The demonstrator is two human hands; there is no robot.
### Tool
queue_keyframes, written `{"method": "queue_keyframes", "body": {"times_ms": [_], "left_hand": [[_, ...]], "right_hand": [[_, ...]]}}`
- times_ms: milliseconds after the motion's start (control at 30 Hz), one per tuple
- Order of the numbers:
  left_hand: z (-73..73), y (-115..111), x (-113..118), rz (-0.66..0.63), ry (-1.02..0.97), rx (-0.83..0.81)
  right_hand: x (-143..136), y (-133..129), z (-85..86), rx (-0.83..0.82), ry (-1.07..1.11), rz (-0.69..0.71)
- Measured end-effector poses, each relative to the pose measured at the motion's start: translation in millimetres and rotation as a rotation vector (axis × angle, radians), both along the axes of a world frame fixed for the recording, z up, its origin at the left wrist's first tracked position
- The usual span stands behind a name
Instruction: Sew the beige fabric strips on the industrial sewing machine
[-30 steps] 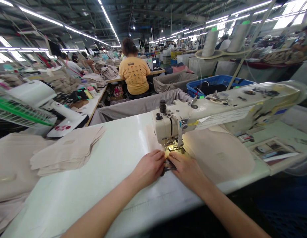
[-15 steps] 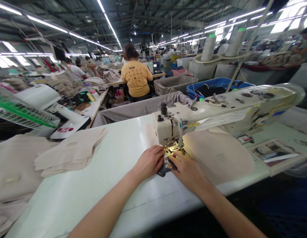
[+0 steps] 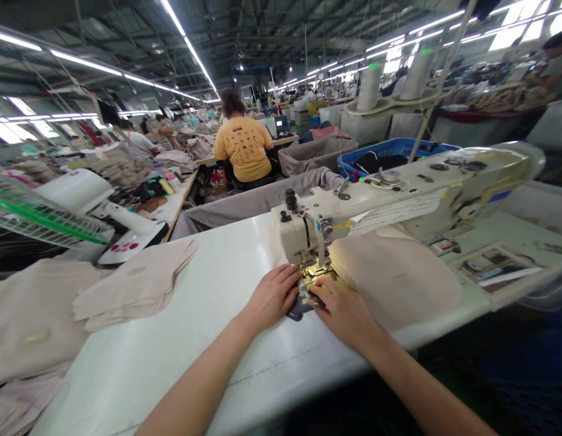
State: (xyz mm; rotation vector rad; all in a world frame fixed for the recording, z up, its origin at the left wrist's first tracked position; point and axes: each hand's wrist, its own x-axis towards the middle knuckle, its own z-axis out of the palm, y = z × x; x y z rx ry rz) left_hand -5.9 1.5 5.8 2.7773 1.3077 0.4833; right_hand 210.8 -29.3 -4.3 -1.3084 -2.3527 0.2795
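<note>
A cream sewing machine [image 3: 295, 233] stands on the pale table [image 3: 203, 297], its lit brass needle plate [image 3: 318, 274] between my hands. My left hand [image 3: 272, 295] rests left of the plate, fingers bent and drawn together at the presser foot. On the right side, my right hand [image 3: 343, 310] has thumb and forefinger closed close to the plate. What either set of fingertips grips is too small or hidden to name. A beige fabric panel [image 3: 399, 284] lies flat beside my right hand, under the machine arm; its edge near the needle is partly covered.
Stacked beige fabric pieces [image 3: 135, 281] lie left, beside a larger beige pile [image 3: 31, 321]. A white fan [image 3: 76, 206] stands behind them. A small tool tray [image 3: 494, 272] sits right. Beyond are a grey cloth bin [image 3: 254, 197], a blue basket [image 3: 399, 151] and a seated person [image 3: 243, 148].
The view has shifted slightly, so the machine appears a little further left. Both hands keep nearly the same place and pose at the needle plate.
</note>
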Motion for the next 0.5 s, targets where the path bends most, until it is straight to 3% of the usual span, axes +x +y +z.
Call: {"method": "queue_keyframes", "body": {"times_ms": [500], "left_hand": [[-4.6, 0.4, 0.3, 0.065, 0.05, 0.034]], "right_hand": [[-1.3, 1.1, -0.7, -0.056, -0.014, -0.016]]}}
